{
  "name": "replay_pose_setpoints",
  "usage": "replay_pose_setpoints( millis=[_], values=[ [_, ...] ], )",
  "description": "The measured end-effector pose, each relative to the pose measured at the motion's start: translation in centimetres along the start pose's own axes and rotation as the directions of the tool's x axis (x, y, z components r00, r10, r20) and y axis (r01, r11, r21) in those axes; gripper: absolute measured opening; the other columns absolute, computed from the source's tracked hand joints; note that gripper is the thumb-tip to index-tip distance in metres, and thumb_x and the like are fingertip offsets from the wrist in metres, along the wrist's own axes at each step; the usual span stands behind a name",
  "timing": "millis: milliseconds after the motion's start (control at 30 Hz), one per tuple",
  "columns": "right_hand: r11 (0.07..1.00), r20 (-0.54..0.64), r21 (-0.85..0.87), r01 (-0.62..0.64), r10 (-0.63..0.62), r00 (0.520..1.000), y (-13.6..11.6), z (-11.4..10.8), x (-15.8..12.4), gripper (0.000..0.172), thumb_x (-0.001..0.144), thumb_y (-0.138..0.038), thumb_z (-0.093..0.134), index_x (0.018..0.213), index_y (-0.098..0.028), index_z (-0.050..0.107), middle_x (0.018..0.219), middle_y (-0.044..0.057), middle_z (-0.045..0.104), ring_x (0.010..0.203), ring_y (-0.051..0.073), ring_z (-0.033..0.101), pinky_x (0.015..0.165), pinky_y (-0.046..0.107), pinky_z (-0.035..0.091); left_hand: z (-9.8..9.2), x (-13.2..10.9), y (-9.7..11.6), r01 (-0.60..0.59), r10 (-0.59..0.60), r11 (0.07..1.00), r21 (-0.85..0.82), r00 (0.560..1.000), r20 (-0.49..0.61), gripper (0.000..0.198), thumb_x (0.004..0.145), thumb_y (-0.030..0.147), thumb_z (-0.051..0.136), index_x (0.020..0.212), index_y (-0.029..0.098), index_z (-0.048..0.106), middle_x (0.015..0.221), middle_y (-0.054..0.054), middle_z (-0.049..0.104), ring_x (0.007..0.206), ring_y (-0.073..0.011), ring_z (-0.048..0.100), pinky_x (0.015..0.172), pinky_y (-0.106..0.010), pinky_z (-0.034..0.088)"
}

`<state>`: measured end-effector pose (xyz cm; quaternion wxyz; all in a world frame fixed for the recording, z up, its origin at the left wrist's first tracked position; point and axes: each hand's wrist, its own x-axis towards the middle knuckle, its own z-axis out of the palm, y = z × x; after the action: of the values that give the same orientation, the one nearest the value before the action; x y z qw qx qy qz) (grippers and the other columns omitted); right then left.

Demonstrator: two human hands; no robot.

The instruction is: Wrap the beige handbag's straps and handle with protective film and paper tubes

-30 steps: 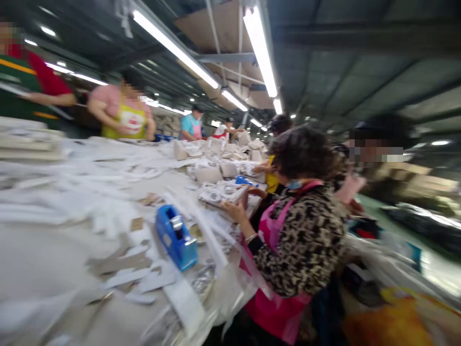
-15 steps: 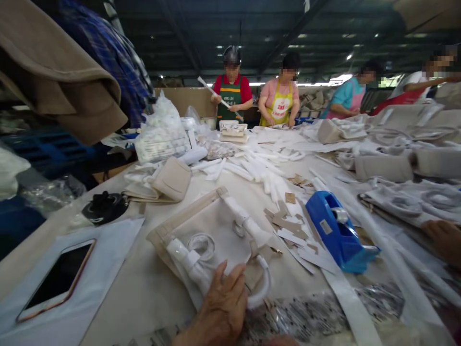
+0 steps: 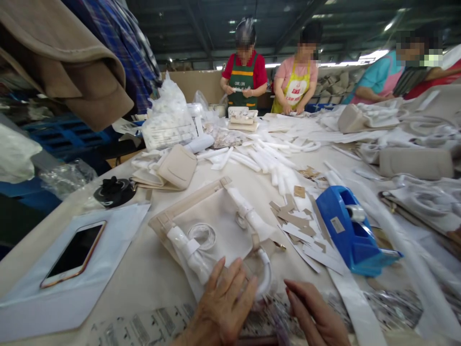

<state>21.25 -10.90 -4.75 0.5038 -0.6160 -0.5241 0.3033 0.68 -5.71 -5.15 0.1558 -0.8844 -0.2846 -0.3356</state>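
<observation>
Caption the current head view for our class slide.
Left hand on a beige bag, right hand nearby, blue tape dispenser beyond.

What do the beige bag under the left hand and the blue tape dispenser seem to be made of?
The beige bag: perhaps leather or imitation leather, matte; its visible surface looks smooth and evenly coloured. The blue tape dispenser: probably hard plastic, slightly glossy, with crisp, moulded-looking edges.

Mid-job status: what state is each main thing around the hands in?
Bag: lying down, straps wrapped in white
Left hand: palm down on bag, fingers extended
Right hand: apart from bag, grip unclear
Phone: face up, screen dark
Dispenser: not held
Scraps: loose, scattered
</observation>
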Motion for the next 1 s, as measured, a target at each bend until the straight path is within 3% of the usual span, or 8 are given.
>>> replay_pose_setpoints(
  millis=[67,133,267,367,500,667,833,1000],
  values=[
    [0.997,0.012,-0.005,-0.079,0.079,0.997,-0.1,0.5,0.5,0.029,0.083,-0.047,0.054,0.093,-0.024,0.067,0.080,0.003,0.066,0.066,0.015,0.060,0.064,0.022,0.049,0.2,-0.3,0.7,0.007,-0.006,1.000,0.009,0.997,-0.078,0.030,0.085,0.011,0.041,0.109,0.011,0.061,0.100,-0.009,0.067,0.117,-0.0262,0.051,0.105,-0.042,0.035],
    [0.981,0.102,-0.008,-0.196,0.196,0.975,-0.3,1.1,1.1,0.034,0.084,-0.051,0.051,0.094,-0.022,0.064,0.076,0.002,0.066,0.065,0.015,0.060,0.063,0.022,0.048,0.4,-0.3,1.5,0.025,-0.022,0.999,0.026,0.994,-0.103,0.029,0.087,0.012,0.039,0.106,0.009,0.061,0.094,-0.010,0.068,0.109,-0.0244,0.056,0.096,-0.038,0.044],
    [0.916,0.314,0.069,-0.396,0.356,0.880,-0.3,2.2,2.1,0.043,0.083,-0.058,0.047,0.093,-0.018,0.058,0.061,-0.002,0.058,0.054,0.013,0.053,0.052,0.023,0.043,1.0,0.9,3.0,0.108,-0.114,0.990,0.090,0.991,0.063,0.039,0.094,0.033,0.033,0.105,0.005,0.058,0.090,-0.014,0.066,0.090,-0.0240,0.061,0.078,-0.037,0.052],
    [0.845,0.376,0.187,-0.501,0.410,0.831,0.1,2.5,2.4,0.041,0.080,-0.058,0.052,0.089,-0.018,0.058,0.059,-0.005,0.052,0.052,0.011,0.048,0.050,0.021,0.039,1.5,2.1,4.1,0.244,-0.255,0.961,0.127,0.963,0.082,0.042,0.096,0.034,0.025,0.096,0.009,0.058,0.078,-0.011,0.064,0.076,-0.0231,0.061,0.069,-0.038,0.050],
    [0.812,0.379,0.260,-0.523,0.413,0.828,0.5,2.4,2.3,0.037,0.076,-0.055,0.059,0.079,-0.019,0.059,0.062,-0.004,0.052,0.057,0.011,0.048,0.053,0.020,0.040,2.9,3.0,5.4,0.370,-0.378,0.924,0.101,0.922,0.085,0.037,0.096,0.035,0.026,0.081,0.016,0.053,0.063,-0.004,0.055,0.056,-0.0195,0.052,0.055,-0.034,0.041],
    [0.803,0.448,0.256,-0.538,0.395,0.802,0.8,2.3,2.6,0.041,0.074,-0.061,0.058,0.078,-0.020,0.059,0.057,-0.003,0.052,0.054,0.014,0.051,0.053,0.023,0.043,4.9,2.8,6.4,0.486,-0.487,0.860,0.155,0.873,-0.031,0.037,0.094,0.024,0.021,0.065,0.020,0.045,0.055,-0.003,0.048,0.052,-0.0202,0.045,0.056,-0.035,0.030],
    [0.792,0.429,0.278,-0.543,0.404,0.808,1.4,2.7,2.4,0.040,0.077,-0.059,0.058,0.076,-0.019,0.057,0.056,-0.005,0.050,0.050,0.010,0.049,0.050,0.021,0.039,4.0,2.4,5.4,0.348,-0.353,0.924,0.155,0.936,0.001,0.029,0.092,0.020,0.031,0.066,0.020,0.044,0.054,0.000,0.046,0.050,-0.0171,0.044,0.054,-0.032,0.029],
    [0.830,0.470,0.231,-0.508,0.362,0.805,2.0,2.6,1.6,0.051,0.077,-0.066,0.051,0.087,-0.017,0.059,0.059,-0.002,0.058,0.049,0.010,0.051,0.050,0.021,0.040,2.9,1.2,3.3,0.217,-0.226,0.968,0.126,0.972,0.064,0.023,0.090,0.019,0.039,0.068,0.020,0.045,0.054,0.001,0.047,0.050,-0.0171,0.047,0.054,-0.031,0.033]
  ],
)
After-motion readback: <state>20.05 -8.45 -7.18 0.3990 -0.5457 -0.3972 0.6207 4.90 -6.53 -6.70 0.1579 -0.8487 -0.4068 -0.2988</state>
